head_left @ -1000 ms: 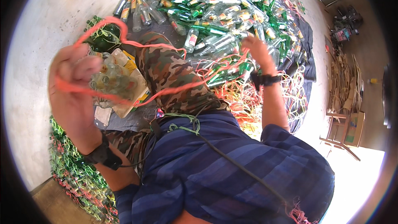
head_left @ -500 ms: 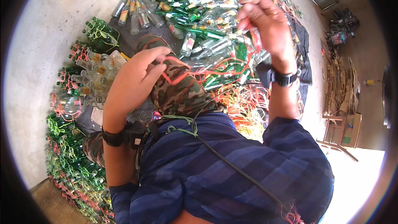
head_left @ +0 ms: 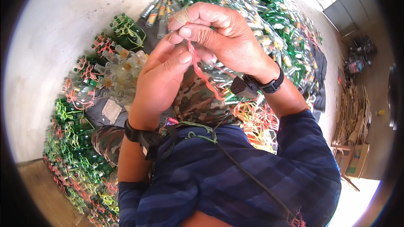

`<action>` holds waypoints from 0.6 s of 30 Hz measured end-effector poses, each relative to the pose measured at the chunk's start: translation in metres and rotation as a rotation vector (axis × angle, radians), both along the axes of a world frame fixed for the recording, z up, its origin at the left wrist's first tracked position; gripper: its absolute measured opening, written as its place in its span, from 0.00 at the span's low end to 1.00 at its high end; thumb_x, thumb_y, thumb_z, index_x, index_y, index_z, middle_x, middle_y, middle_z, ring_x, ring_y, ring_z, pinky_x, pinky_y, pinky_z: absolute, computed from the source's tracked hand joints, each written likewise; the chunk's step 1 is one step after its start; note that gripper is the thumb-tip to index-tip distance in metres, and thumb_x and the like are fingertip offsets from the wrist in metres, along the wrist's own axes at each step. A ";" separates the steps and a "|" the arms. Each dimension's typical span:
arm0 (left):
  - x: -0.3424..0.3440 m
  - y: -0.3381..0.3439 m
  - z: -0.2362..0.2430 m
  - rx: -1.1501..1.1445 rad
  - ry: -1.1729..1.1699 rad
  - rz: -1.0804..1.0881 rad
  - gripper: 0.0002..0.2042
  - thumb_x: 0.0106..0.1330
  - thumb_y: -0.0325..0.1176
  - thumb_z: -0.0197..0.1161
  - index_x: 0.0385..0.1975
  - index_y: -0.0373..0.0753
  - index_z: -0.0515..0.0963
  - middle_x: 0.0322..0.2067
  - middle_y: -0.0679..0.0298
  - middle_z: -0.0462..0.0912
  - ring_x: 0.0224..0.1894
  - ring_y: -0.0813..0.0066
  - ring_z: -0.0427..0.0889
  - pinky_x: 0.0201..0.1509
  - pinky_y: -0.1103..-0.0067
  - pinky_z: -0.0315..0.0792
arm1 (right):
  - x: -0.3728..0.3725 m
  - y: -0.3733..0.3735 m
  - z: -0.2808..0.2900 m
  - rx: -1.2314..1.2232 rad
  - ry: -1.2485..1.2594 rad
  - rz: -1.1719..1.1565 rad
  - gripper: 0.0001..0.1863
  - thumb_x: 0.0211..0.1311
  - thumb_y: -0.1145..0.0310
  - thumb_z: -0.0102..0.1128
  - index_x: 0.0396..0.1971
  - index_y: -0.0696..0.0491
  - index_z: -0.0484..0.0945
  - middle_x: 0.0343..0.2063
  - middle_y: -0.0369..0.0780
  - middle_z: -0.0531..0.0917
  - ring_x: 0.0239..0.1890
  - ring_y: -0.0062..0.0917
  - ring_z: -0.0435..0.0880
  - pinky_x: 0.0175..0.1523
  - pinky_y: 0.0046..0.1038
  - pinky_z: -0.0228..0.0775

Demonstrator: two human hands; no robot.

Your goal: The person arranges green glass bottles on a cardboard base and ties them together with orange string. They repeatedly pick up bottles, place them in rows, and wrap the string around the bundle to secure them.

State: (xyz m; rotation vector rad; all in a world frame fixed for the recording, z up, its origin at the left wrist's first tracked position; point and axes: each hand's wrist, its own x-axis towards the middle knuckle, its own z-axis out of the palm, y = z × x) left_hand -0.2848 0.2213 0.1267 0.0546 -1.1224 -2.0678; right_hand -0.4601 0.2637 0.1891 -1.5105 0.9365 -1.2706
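Note:
My two hands meet in front of my chest over a red plastic string point(head_left: 203, 75). My right hand point(head_left: 229, 38) is closed in a pinch, thumb against the index finger, with the string's upper end at its fingertips. A tan bandage point(head_left: 182, 17) wraps that index finger. My left hand point(head_left: 162, 75) is just below, its fingers curled in around the same string and its fingertips touching the right hand's. The string hangs twisted from the fingers toward my camouflage-trousered knee point(head_left: 195, 101). Its other parts are hidden behind the hands.
A big heap of loose green and clear bottles point(head_left: 277, 38) lies ahead. Bottles tied in bundles point(head_left: 120, 73) line the left wall, with green ones point(head_left: 78, 143) below. Loose red and yellow strings point(head_left: 256, 120) lie by my right side. Sticks point(head_left: 351, 117) stand at the right.
My right hand has come left and down to meet my left hand, which moved up and right. The string, stretched between them before, now hangs from the joined fingers. The view has shifted.

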 end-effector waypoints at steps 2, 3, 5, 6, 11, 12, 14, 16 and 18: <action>0.011 -0.001 0.005 -0.025 -0.008 0.040 0.18 0.80 0.32 0.54 0.64 0.30 0.72 0.48 0.60 0.83 0.50 0.69 0.82 0.62 0.65 0.75 | 0.006 -0.013 -0.006 0.002 -0.015 0.012 0.09 0.78 0.74 0.56 0.52 0.58 0.80 0.36 0.38 0.88 0.33 0.18 0.87 0.32 0.20 0.79; 0.016 -0.007 -0.001 -0.017 -0.005 0.038 0.17 0.81 0.32 0.52 0.62 0.29 0.73 0.48 0.60 0.83 0.49 0.69 0.81 0.61 0.64 0.76 | 0.009 -0.019 -0.010 0.004 -0.023 0.016 0.09 0.78 0.74 0.55 0.52 0.58 0.80 0.34 0.37 0.87 0.30 0.19 0.88 0.30 0.20 0.79; 0.025 -0.012 -0.004 0.025 -0.066 0.110 0.15 0.83 0.34 0.49 0.54 0.29 0.77 0.40 0.65 0.80 0.40 0.73 0.79 0.55 0.66 0.78 | 0.019 -0.023 -0.016 -0.009 -0.113 0.078 0.10 0.78 0.75 0.55 0.53 0.59 0.79 0.34 0.38 0.87 0.30 0.20 0.88 0.30 0.20 0.79; 0.028 -0.012 0.001 0.018 -0.124 0.167 0.14 0.83 0.34 0.50 0.53 0.30 0.78 0.39 0.65 0.79 0.39 0.74 0.79 0.55 0.66 0.78 | 0.022 -0.027 -0.019 -0.018 -0.161 0.109 0.10 0.79 0.75 0.54 0.53 0.59 0.78 0.34 0.38 0.87 0.30 0.20 0.88 0.29 0.20 0.79; 0.061 -0.031 0.004 -0.076 -0.093 0.325 0.12 0.83 0.34 0.51 0.49 0.33 0.77 0.28 0.67 0.75 0.36 0.72 0.77 0.54 0.67 0.76 | 0.021 -0.033 -0.031 0.030 -0.009 0.093 0.18 0.79 0.73 0.55 0.64 0.60 0.75 0.54 0.44 0.87 0.60 0.25 0.82 0.68 0.28 0.71; 0.065 -0.033 0.007 -0.066 -0.059 0.361 0.11 0.83 0.35 0.51 0.48 0.33 0.77 0.27 0.67 0.74 0.36 0.72 0.77 0.54 0.66 0.76 | 0.017 -0.032 -0.039 0.062 0.042 0.110 0.19 0.80 0.68 0.55 0.64 0.60 0.74 0.55 0.44 0.86 0.59 0.25 0.83 0.66 0.28 0.73; 0.071 -0.039 0.013 -0.014 -0.031 0.465 0.11 0.83 0.35 0.52 0.48 0.34 0.77 0.27 0.67 0.74 0.35 0.70 0.77 0.54 0.66 0.75 | 0.019 -0.026 -0.056 0.142 0.108 0.152 0.21 0.80 0.64 0.56 0.65 0.59 0.74 0.54 0.43 0.86 0.57 0.24 0.84 0.65 0.28 0.73; 0.074 -0.050 0.013 0.016 0.029 0.506 0.11 0.83 0.36 0.52 0.49 0.34 0.77 0.27 0.68 0.73 0.35 0.70 0.77 0.55 0.65 0.75 | 0.018 -0.020 -0.079 0.099 0.293 0.200 0.23 0.80 0.61 0.58 0.66 0.59 0.73 0.51 0.42 0.86 0.54 0.23 0.84 0.61 0.27 0.75; 0.085 -0.057 0.023 0.048 0.156 0.540 0.11 0.82 0.36 0.54 0.49 0.33 0.75 0.25 0.69 0.72 0.30 0.74 0.74 0.48 0.68 0.75 | 0.023 -0.011 -0.084 0.334 0.210 0.302 0.22 0.79 0.62 0.58 0.63 0.60 0.75 0.44 0.38 0.86 0.46 0.21 0.85 0.55 0.25 0.76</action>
